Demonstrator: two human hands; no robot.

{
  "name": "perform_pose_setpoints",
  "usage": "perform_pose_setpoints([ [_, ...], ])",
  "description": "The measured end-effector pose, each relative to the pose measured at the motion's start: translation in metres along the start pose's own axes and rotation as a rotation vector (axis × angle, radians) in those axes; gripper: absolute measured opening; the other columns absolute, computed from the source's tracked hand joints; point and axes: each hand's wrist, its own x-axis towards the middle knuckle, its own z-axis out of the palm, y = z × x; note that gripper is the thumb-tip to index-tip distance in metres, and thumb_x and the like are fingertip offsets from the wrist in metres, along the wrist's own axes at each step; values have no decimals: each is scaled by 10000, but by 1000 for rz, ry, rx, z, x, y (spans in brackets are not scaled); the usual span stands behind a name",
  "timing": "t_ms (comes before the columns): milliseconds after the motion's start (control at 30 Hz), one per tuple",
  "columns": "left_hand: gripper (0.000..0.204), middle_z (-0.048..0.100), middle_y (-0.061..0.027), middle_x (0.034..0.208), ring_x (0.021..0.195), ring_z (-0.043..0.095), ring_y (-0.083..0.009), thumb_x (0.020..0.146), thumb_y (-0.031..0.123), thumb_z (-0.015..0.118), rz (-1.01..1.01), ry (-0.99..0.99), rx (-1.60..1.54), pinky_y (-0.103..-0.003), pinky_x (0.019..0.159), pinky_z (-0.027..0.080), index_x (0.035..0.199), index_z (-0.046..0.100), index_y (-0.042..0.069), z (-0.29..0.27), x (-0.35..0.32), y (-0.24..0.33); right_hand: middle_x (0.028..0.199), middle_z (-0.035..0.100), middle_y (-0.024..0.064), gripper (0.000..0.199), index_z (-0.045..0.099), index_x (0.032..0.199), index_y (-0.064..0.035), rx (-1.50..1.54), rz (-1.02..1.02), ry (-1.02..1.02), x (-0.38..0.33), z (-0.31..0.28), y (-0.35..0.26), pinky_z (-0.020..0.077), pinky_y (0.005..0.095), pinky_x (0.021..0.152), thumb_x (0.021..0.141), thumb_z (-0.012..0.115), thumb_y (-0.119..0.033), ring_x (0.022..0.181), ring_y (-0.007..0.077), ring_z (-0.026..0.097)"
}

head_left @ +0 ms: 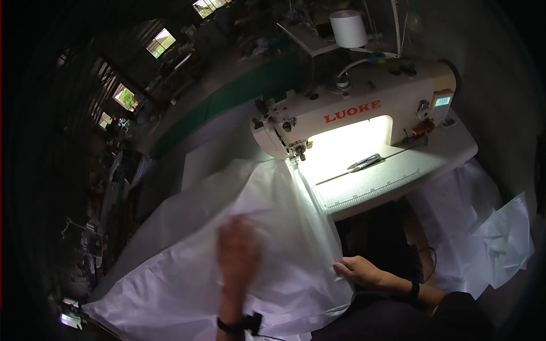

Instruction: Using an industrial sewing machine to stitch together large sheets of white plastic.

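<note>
A large sheet of white fabric is spread across the lower left and centre of the frame, running up to the needle of the machine at upper centre. The left hand is seen at lower centre, laid flat on the fabric with fingers spread wide; it is motion-blurred, so any grip cannot be told. A dark wristband is worn on that wrist. The right hand is placed at the fabric's right edge, lower centre-right, fingers extended and resting on the hem, nothing pinched visibly. A cream industrial sewing machine is set on the bench in the upper right, its work light brightening the bed. A pair of thread snips lies on the bench under the machine arm. A white thread cone stands behind the machine. More white fabric pieces hang at the right.
</note>
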Motion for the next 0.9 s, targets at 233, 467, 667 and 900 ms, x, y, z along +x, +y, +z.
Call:
perform_pose_setpoints([
  [233,297,634,-126,1176,1047,626,-293,852,81,591,-93,-193,-244,-380,905,511,1144,597,29,50,32,-37,659,522,31,437,537,794,-25,400,307,-248,8,15,16,438,304,574,1020,444,-387,596,126,496],
  [467,388,507,-126,1363,1296,442,-305,894,158,536,16,67,-384,-468,1077,335,1268,539,57,143,87,55,759,609,99,375,604,912,-47,97,45,-81,1,-10,13,483,324,652,1011,448,-372,671,185,590],
  [667,404,506,-96,1376,1314,413,-313,888,194,524,41,60,-363,-487,1075,317,1276,551,85,135,89,66,931,661,172,267,591,1056,4,282,16,290,57,-14,27,498,302,794,970,534,-242,884,233,655],
  [900,407,514,-74,1378,1318,401,-321,876,213,532,46,6,-342,-506,1068,314,1261,568,85,138,80,60,934,666,222,224,552,1128,4,-77,-89,367,42,-20,-19,532,392,756,946,531,-124,849,364,667],
])
